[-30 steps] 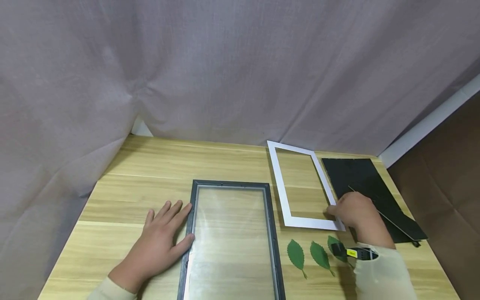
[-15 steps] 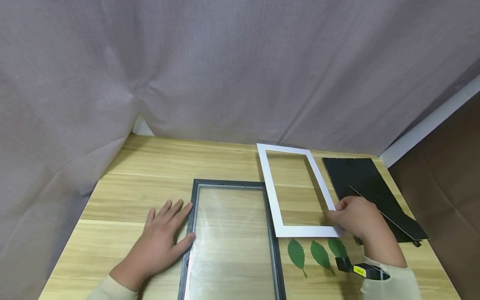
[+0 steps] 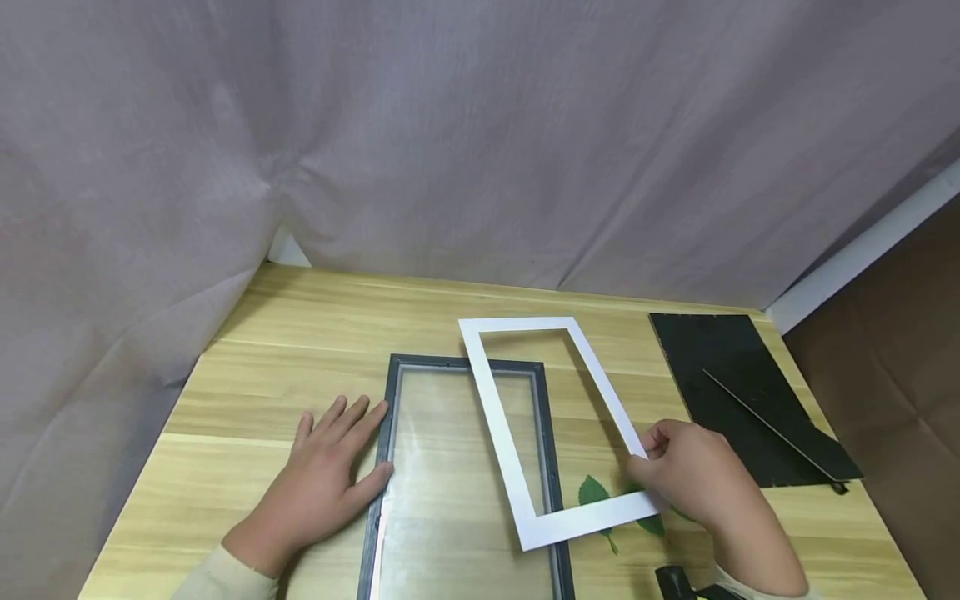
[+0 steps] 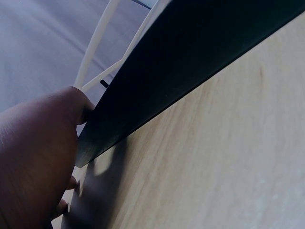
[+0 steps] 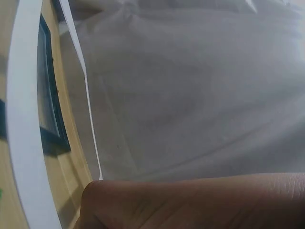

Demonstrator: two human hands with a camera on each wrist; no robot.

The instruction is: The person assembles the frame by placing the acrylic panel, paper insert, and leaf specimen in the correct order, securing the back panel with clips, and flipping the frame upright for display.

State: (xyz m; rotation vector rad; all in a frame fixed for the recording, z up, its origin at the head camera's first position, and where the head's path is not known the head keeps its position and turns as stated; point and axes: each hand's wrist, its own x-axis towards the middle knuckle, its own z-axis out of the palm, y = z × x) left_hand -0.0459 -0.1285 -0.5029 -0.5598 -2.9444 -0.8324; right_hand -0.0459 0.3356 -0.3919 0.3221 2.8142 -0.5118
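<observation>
A dark picture frame [image 3: 552, 450] with a clear pane [image 3: 450, 467] lies on the table, its near end cut off by the head view's lower edge. Against its left side rests my left hand [image 3: 318, 492], fingers spread and straight, thumb and index finger at the edge. The frame's dark side [image 4: 157, 71] fills much of the left wrist view. My right hand [image 3: 693, 475] pinches a white mat board [image 3: 495, 425] by its near right corner. The mat is tilted, and its left part overlaps the frame's right side in the head view.
Green leaves [image 3: 592, 490] lie right of the frame, partly covered by the mat and right hand. A black backing board [image 3: 712, 358] with a raised stand leg [image 3: 780, 433] lies at the right. A grey cloth [image 3: 480, 150] hangs along the table's back edge.
My right hand has carried the white mat leftward and nearer, from beside the black board to partly over the frame. My left hand has stayed at the frame's side.
</observation>
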